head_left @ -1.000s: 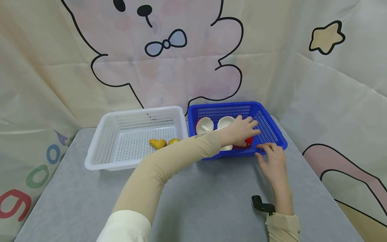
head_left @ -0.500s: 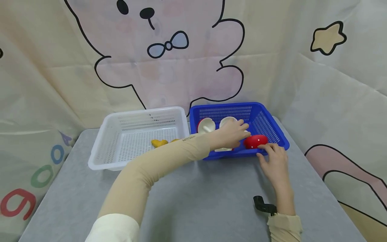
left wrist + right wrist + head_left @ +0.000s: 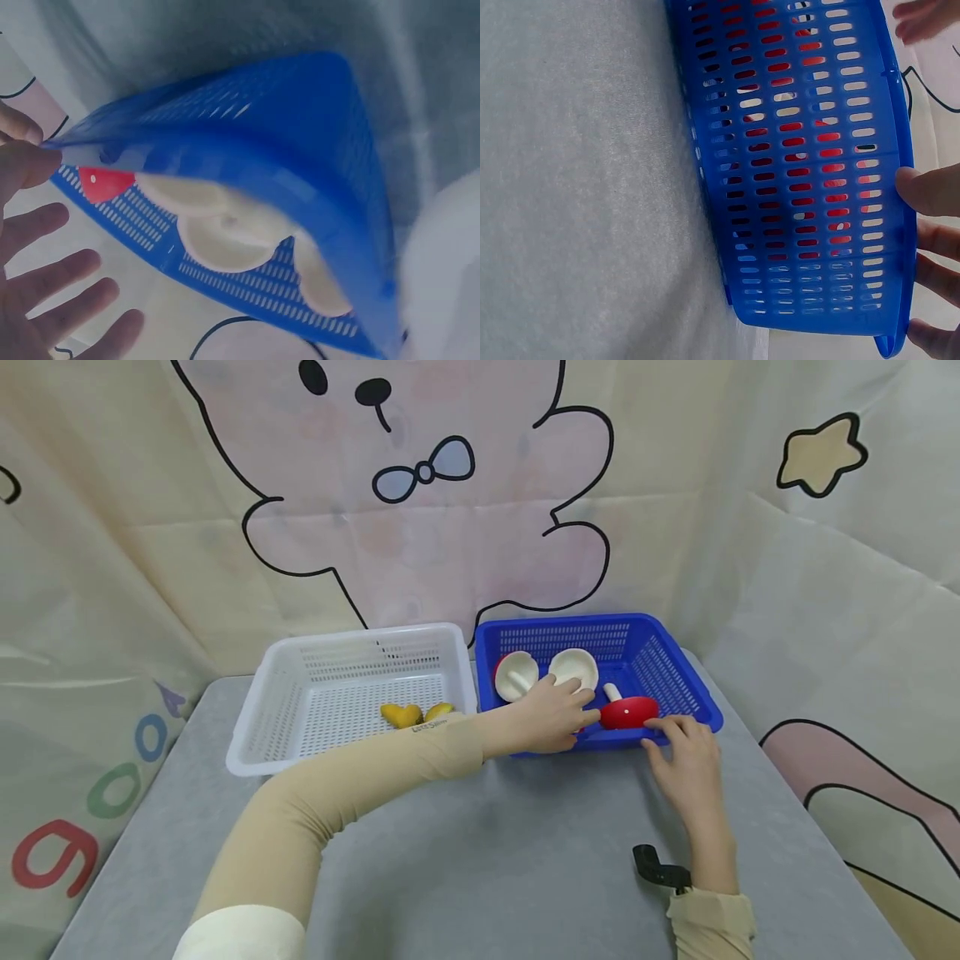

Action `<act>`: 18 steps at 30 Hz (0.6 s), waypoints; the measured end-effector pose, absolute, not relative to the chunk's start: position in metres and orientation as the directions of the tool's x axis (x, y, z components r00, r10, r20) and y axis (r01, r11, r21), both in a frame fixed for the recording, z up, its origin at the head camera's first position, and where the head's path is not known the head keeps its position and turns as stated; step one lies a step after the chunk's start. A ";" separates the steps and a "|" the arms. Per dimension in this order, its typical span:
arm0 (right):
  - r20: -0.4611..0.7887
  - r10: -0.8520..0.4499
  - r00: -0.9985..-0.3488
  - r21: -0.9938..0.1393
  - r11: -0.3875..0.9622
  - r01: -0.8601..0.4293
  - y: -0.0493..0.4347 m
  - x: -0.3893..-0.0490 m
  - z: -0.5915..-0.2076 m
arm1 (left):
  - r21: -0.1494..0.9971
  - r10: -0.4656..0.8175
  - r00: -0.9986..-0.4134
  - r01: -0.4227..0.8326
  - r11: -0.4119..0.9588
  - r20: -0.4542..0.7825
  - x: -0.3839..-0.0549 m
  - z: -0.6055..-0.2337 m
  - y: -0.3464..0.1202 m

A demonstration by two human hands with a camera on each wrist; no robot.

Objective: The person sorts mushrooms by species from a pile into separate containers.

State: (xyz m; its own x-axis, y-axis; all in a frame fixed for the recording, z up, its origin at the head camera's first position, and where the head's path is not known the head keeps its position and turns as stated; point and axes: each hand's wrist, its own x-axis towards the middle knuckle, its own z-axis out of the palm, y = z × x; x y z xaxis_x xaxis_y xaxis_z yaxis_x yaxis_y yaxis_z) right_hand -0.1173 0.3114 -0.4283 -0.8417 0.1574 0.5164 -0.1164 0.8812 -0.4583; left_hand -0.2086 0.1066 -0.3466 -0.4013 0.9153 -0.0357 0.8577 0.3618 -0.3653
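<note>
My left hand [image 3: 551,714] is over the front of the blue basket [image 3: 678,681], its fingers spread with nothing held in the left wrist view. Just right of its fingertips lies a toy mushroom [image 3: 628,713] with a white-dotted red cap and pale stem. Two more toy mushrooms, the left one [image 3: 516,676] and the right one [image 3: 573,668], show cream undersides at the back. My left hand partly hides other pieces beneath it. My right hand [image 3: 686,768] grips the basket's front right rim, thumb outside and fingers over the edge in the right wrist view.
A white basket [image 3: 251,727] stands left of the blue one, holding yellow lumpy pieces [image 3: 402,716] partly behind my left sleeve. Both baskets rest on a grey table [image 3: 487,860] against a printed curtain [image 3: 420,552]. A black wrist mount [image 3: 658,868] sticks out at my right wrist.
My left hand has moved left and toward me from above the red-capped mushroom, uncovering it and the cream pieces behind. My right hand has stayed on the rim. The head view has shifted slightly.
</note>
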 end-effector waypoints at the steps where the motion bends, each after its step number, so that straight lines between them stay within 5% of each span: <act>1: 0.514 0.159 -0.843 -0.461 0.880 -0.115 0.312 -0.118 -0.428 | -0.358 0.915 -0.402 0.858 0.367 -0.025 -0.208 -0.348 0.105; 12: 0.474 0.159 -0.866 -0.449 0.890 -0.083 0.311 -0.116 -0.425 | -0.293 0.897 -0.424 0.848 0.442 0.124 -0.194 -0.371 0.079; 18: 0.489 0.115 -0.865 -0.397 0.912 -0.103 0.305 -0.118 -0.420 | -0.189 0.836 -0.501 0.819 0.542 0.225 -0.191 -0.385 0.064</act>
State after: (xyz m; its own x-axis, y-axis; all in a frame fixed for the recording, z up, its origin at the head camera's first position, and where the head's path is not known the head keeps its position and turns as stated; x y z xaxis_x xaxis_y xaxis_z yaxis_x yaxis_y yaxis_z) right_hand -0.1175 0.3047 -0.4197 -0.8646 0.1150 0.4892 -0.1031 0.9122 -0.3966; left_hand -0.1906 0.0637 -0.3851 -0.5012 0.8357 0.2247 0.8190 0.5419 -0.1887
